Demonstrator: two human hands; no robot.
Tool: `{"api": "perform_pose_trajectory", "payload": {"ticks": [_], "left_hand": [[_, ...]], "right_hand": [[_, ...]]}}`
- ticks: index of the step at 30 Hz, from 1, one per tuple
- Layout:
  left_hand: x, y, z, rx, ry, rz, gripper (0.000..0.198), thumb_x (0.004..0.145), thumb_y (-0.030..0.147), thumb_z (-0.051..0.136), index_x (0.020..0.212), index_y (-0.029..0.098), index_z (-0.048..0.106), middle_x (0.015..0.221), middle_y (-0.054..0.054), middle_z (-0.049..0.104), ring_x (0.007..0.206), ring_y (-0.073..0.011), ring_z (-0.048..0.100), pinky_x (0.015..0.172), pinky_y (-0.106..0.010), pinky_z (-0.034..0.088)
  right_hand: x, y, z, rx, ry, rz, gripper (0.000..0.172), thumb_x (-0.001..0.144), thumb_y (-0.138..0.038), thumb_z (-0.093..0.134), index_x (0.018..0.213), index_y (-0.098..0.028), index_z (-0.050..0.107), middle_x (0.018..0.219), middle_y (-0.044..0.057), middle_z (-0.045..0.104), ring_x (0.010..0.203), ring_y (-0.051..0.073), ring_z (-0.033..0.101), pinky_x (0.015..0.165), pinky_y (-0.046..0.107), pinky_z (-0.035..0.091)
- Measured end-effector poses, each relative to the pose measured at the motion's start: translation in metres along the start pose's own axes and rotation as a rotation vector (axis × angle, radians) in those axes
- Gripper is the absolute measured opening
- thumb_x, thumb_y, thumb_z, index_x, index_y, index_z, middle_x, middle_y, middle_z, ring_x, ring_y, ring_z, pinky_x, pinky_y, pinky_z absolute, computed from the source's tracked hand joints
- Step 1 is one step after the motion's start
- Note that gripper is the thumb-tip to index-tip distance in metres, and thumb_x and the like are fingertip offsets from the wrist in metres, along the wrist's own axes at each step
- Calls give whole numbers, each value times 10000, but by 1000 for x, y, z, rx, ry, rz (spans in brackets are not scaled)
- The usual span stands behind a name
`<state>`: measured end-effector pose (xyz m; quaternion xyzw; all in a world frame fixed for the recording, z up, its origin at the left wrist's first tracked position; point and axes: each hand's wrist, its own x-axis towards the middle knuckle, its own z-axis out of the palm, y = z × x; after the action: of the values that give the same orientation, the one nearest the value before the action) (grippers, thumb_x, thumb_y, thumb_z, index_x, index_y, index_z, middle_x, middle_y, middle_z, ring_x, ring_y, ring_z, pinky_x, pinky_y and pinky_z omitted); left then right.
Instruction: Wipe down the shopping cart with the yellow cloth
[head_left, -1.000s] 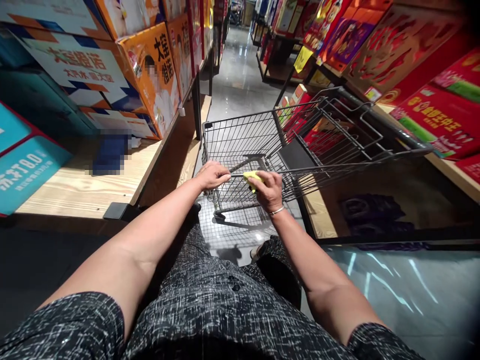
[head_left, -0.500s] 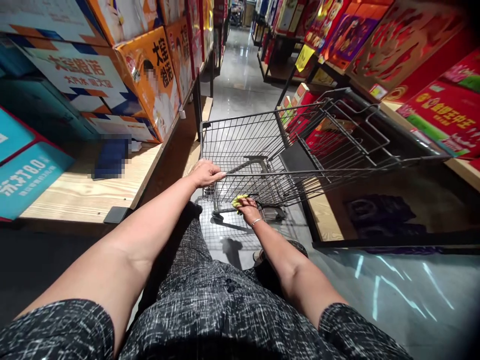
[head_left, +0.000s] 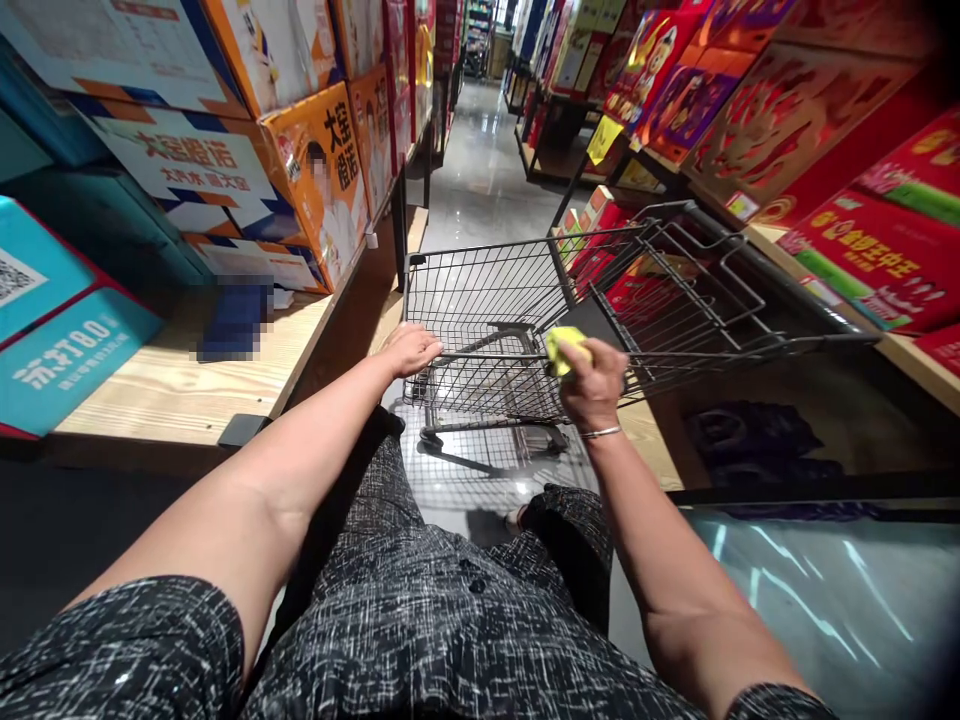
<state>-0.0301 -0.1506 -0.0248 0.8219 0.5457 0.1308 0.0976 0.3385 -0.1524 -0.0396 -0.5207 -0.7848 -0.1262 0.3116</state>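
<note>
A dark wire shopping cart (head_left: pixel 480 262) stands in the aisle before me, its handle at the right. My left hand (head_left: pixel 411 350) is closed over the top rim at the cart's left corner. My right hand (head_left: pixel 596 385), with a thin bracelet at the wrist, is shut on a yellow cloth (head_left: pixel 564 350). The cloth is bunched between the fingers at the near top rail of the cart. Whether it presses on the rail I cannot tell. The wire basket shows only bare mesh, with the lower frame and floor visible through it.
On the left, a wooden shelf (head_left: pixel 172 405) bears orange-and-white cartons (head_left: pixel 315 190), a teal box (head_left: pixel 82 350) and a blurred dark blue item (head_left: pixel 236 318). Red gift boxes (head_left: pixel 862 250) fill the right shelf close to the cart handle. Shiny aisle floor (head_left: pixel 480 150) runs ahead between shelves.
My right hand has risen with the yellow cloth from the lower side of the basket to the near top rail, further right. My left hand keeps its hold on the corner.
</note>
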Motion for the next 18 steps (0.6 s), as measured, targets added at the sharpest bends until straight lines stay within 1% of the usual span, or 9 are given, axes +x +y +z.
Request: {"api": "perform_pose_trajectory", "payload": {"ticks": [1, 3, 5, 7, 9, 11, 13, 15, 18], "left_hand": [[0, 2, 0, 1, -5, -8, 494, 994, 432, 317, 951, 263, 779, 1049, -25, 774, 993, -252, 587, 930, -404, 390], [0, 7, -1, -15, -19, -29, 483, 992, 434, 331, 992, 268, 785, 1094, -22, 773, 1017, -261, 591, 946, -416, 393], [0, 12, -2, -42, -24, -50, 484, 990, 462, 352, 972, 260, 792, 1078, -33, 774, 1025, -276, 595, 961, -434, 394], [1, 15, -2, -67, -19, -68, 497, 1000, 454, 341, 975, 255, 796, 1060, -41, 775, 1033, -285, 600, 973, -448, 395], [1, 15, 0, -70, -3, -80, 513, 1017, 396, 297, 1019, 247, 789, 1063, -46, 774, 1043, -279, 608, 975, -445, 401], [1, 13, 3, -44, 36, -104, 510, 1022, 340, 275, 1062, 224, 770, 1061, -59, 769, 1050, -269, 616, 969, -427, 414], [0, 7, 5, -8, 87, -136, 508, 1021, 315, 270, 1050, 195, 762, 1040, -82, 763, 1051, -266, 624, 960, -409, 426], [0, 0, 6, 19, 97, -130, 529, 1028, 347, 271, 983, 186, 773, 989, -98, 763, 1036, -270, 632, 953, -403, 430], [0, -14, 6, 7, 62, -67, 579, 1034, 469, 290, 887, 213, 788, 899, -86, 769, 966, -264, 640, 941, -398, 429]], "right_hand": [[7, 8, -8, -19, 34, 50, 579, 827, -186, 573, 1398, -276, 604, 1336, 142, 568, 1196, 327, 496, 1045, 544, 403], [16, 13, -13, -27, 34, 113, 710, 765, -161, 565, 1471, -210, 508, 1310, 167, 576, 1183, 342, 509, 1080, 621, 334], [22, -4, -5, 28, -37, 78, 731, 719, -127, 554, 1447, -183, 508, 1255, 159, 603, 1159, 330, 521, 1102, 630, 299], [25, -41, 8, 129, -143, -42, 689, 701, -96, 558, 1383, -192, 559, 1245, 144, 614, 1155, 310, 517, 1100, 569, 328], [29, -89, 23, 220, -241, -168, 630, 726, -80, 576, 1340, -219, 600, 1286, 131, 607, 1166, 296, 505, 1075, 505, 363], [33, -133, 34, 244, -294, -233, 605, 779, -91, 597, 1362, -251, 603, 1322, 120, 600, 1161, 287, 501, 1072, 480, 357], [38, -161, 40, 242, -325, -267, 600, 820, -115, 609, 1403, -255, 582, 1355, 118, 598, 1138, 278, 510, 1053, 457, 356], [44, -168, 39, 235, -356, -295, 541, 857, -142, 603, 1387, -252, 596, 1385, 112, 601, 1120, 270, 525, 1002, 431, 367], [49, -143, 29, 214, -386, -308, 425, 873, -153, 593, 1280, -260, 657, 1387, 94, 626, 1113, 263, 544, 940, 412, 361]]}}
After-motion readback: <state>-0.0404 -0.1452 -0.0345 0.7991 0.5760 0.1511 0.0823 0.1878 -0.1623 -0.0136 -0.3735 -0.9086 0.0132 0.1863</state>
